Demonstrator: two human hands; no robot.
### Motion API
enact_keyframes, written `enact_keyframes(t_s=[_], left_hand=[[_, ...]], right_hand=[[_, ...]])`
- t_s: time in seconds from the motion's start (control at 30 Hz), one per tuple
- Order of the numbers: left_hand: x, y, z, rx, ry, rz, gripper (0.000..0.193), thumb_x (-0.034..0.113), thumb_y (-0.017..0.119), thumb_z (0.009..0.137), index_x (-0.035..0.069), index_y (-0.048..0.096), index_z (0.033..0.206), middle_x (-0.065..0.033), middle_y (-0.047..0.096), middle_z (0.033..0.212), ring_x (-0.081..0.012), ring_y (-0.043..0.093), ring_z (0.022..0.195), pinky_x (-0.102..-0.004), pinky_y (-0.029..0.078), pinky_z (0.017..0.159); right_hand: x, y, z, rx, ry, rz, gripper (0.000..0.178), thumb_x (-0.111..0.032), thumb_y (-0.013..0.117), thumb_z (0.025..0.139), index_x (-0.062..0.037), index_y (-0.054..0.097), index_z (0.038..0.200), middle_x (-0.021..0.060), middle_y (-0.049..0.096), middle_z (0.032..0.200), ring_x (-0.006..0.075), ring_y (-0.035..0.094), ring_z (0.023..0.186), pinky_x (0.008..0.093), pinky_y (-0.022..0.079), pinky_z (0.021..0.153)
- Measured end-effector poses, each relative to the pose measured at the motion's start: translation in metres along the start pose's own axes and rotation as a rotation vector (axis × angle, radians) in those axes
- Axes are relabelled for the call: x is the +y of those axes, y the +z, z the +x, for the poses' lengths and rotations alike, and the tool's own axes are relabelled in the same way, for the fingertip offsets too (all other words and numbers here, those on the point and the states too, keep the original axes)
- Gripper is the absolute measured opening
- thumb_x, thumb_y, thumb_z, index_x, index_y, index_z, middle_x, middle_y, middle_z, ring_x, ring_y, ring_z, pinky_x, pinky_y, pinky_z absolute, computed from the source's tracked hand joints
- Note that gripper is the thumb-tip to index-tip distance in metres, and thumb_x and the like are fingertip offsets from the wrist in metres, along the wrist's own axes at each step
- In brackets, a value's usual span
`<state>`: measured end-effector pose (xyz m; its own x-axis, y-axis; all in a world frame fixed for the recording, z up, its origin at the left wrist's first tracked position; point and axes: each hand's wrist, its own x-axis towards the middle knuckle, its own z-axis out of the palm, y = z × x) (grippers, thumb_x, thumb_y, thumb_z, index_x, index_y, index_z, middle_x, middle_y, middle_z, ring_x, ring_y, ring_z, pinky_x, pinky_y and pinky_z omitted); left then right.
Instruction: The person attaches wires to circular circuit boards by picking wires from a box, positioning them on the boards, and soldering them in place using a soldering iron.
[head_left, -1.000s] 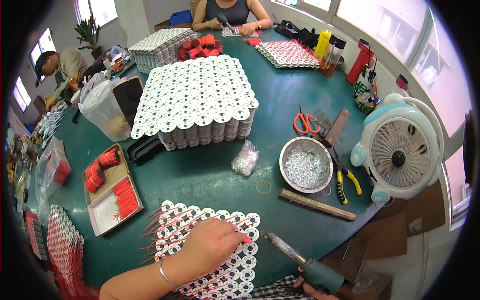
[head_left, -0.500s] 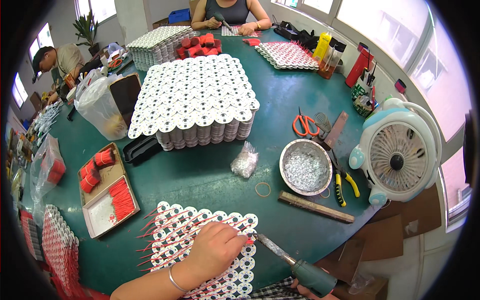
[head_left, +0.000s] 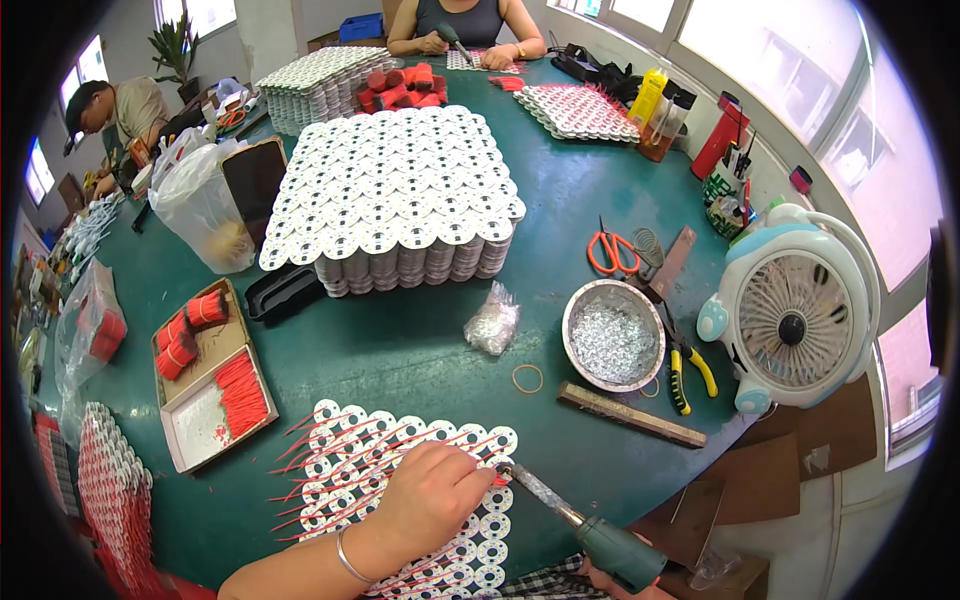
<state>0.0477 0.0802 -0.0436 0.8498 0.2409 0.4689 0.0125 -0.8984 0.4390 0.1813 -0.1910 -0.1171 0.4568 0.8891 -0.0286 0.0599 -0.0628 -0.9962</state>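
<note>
A panel of round white circuit boards (head_left: 492, 551) lies on the green table in front of me, with thin red wires fixed across several rows. Over its right part, my left hand (head_left: 432, 500) is closed in a pinch, and short red wire ends (head_left: 500, 481) show at its fingertips. My right hand (head_left: 612, 582), partly hidden at the lower edge, grips the dark green handle of a soldering iron (head_left: 612, 550). The iron's tip meets the panel's right edge column, right beside my left fingertips. Whether the tip touches wire or board is too small to tell.
An open cardboard box (head_left: 205, 440) of red wires lies left. Ahead rises a tall stack of white panels (head_left: 395, 185). To the right are a round bowl of silvery bits (head_left: 612, 335), a bar (head_left: 632, 414), pliers (head_left: 690, 375) and a fan (head_left: 790, 310). A co-worker sits opposite.
The view has shifted slightly. My left hand and the iron's tip stay at the same spot on the panel; the iron's handle has swung slightly left.
</note>
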Motion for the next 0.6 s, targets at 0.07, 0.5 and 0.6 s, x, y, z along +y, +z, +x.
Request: enact_keyframes(t_s=[0.07, 0.5, 0.6], left_hand=[[0.000, 0.001, 0.000, -0.005, 0.000, 0.005, 0.019, 0.006, 0.066, 0.061, 0.008, 0.063, 0.079, -0.0036, 0.055, 0.074, -0.0211, 0.055, 0.070, -0.0331, 0.044, 0.063], [0.002, 0.000, 0.002, -0.006, 0.007, 0.012, 0.017, 0.005, 0.065, 0.061, 0.008, 0.063, 0.078, -0.0037, 0.055, 0.073, -0.0209, 0.054, 0.070, -0.0331, 0.044, 0.063], [0.003, -0.001, 0.001, -0.016, 0.002, 0.024, 0.016, 0.005, 0.065, 0.061, 0.008, 0.063, 0.077, -0.0040, 0.056, 0.075, -0.0212, 0.054, 0.070, -0.0331, 0.044, 0.063]], right_hand=[[-0.005, 0.002, 0.002, 0.015, 0.033, 0.108, 0.042, -0.016, 0.055, 0.085, 0.0011, 0.043, 0.121, 0.0166, 0.055, 0.112, 0.0234, 0.058, 0.097, 0.0332, 0.048, 0.080], [-0.059, 0.005, 0.006, -0.067, 0.389, 1.470, 0.035, -0.011, 0.050, 0.087, 0.0029, 0.044, 0.119, 0.0183, 0.056, 0.110, 0.0242, 0.061, 0.090, 0.0338, 0.053, 0.075], [-0.032, -0.004, -0.009, -0.035, -0.153, -0.153, 0.040, -0.011, 0.056, 0.084, 0.0020, 0.043, 0.119, 0.0167, 0.057, 0.107, 0.0233, 0.061, 0.088, 0.0319, 0.052, 0.075]])
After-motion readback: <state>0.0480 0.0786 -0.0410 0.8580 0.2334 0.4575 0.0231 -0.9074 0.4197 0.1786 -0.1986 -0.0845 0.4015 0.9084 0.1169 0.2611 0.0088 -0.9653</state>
